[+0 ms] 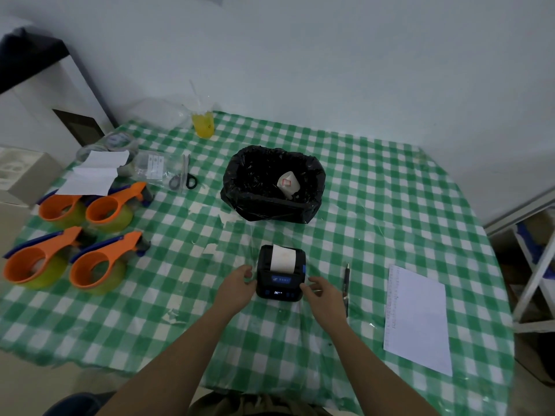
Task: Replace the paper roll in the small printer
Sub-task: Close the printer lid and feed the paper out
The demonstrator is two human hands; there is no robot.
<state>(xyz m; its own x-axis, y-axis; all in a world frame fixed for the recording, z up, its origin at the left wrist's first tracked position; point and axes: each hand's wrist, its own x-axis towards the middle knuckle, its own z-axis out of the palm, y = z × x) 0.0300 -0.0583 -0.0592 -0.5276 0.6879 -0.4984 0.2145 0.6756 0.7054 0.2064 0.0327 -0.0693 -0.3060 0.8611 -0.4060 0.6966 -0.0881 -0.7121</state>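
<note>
A small black printer (280, 286) with a blue front panel stands on the green checked tablecloth (345, 241) near the front middle. A strip of white paper (282, 259) lies out of its top slot, over the closed lid. My left hand (237, 288) rests against the printer's left side with its fingers curled. My right hand (322, 294) is at the printer's right side, fingers loosely bent and touching its corner. Neither hand holds a roll. A white paper item with a red mark (288, 183) lies inside the bin lined with a black bag (240, 190) behind the printer.
Several orange tape dispensers (90, 259) fill the left side. Scissors (187, 178), plastic bags (150, 166) and a yellow drink (203, 124) sit at the back left. A pen (346, 288) and a printed sheet (417, 319) lie to the right. Shelving (537, 265) stands beyond the right edge.
</note>
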